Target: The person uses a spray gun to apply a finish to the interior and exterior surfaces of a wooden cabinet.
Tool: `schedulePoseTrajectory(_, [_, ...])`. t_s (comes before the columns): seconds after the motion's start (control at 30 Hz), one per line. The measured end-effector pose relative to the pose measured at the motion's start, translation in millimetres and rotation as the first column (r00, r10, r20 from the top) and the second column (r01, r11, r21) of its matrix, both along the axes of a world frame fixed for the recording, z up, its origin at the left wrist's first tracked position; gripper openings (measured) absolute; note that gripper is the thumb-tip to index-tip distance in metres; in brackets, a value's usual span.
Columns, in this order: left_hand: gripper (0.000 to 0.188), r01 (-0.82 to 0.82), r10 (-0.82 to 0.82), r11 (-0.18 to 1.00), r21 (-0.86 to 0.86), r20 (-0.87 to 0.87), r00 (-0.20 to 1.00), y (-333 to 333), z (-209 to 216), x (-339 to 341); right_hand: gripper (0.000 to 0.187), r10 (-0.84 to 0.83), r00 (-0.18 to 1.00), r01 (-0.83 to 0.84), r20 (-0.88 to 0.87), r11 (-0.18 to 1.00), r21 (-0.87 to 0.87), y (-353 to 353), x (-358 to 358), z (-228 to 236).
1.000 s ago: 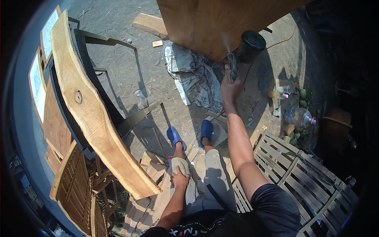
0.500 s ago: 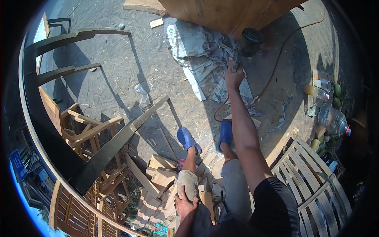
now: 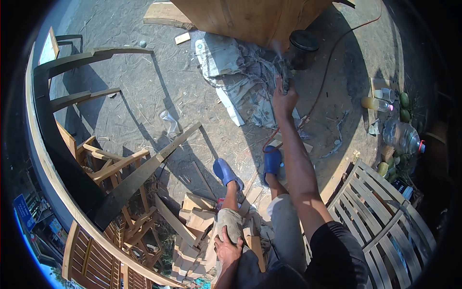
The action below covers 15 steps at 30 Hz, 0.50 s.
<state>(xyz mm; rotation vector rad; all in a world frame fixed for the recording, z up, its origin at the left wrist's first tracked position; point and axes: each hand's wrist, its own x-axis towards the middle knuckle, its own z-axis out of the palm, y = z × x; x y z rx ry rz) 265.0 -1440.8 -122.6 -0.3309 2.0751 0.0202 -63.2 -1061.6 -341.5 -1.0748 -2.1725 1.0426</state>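
My right hand (image 3: 286, 100), arm stretched forward, is closed around a spray gun (image 3: 285, 79) with a dark round cup (image 3: 304, 44). A pale puff of mist hangs between the gun's front and the lower edge of a brown wooden panel (image 3: 255, 19) at the top of the view. Some fingers are hidden behind the gun. My left hand (image 3: 228, 248) rests on my left knee with its fingers spread, holding nothing. Below the panel, crumpled whitish sheeting (image 3: 221, 60) lies on the ground.
A reddish hose (image 3: 323, 91) trails over the ground on the right. Dark curved wooden frame (image 3: 72, 159) and chair parts (image 3: 110, 168) stand left. Wood offcuts (image 3: 199, 219) pile beneath me. A slatted bench (image 3: 380, 216) and plastic bottles (image 3: 403, 136) are at right.
The view has shifted a little, so the panel and sheeting appear farther left. The mist at the spray gun looks more distinct. My left hand stays on the knee.
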Motion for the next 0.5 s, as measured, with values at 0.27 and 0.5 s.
schedulePoseTrajectory(0.27, [0.092,0.039,-0.039,0.999,0.01,0.023,0.999,-4,3,7,0.033,0.078,0.994,-0.072,-0.078,0.995,0.07,-7,26,230])
schedulePoseTrajectory(0.5, [0.092,0.068,-0.068,0.998,0.008,0.016,0.998,-8,-4,9,0.039,0.085,0.984,-0.06,-0.154,0.986,0.159,-8,22,393])
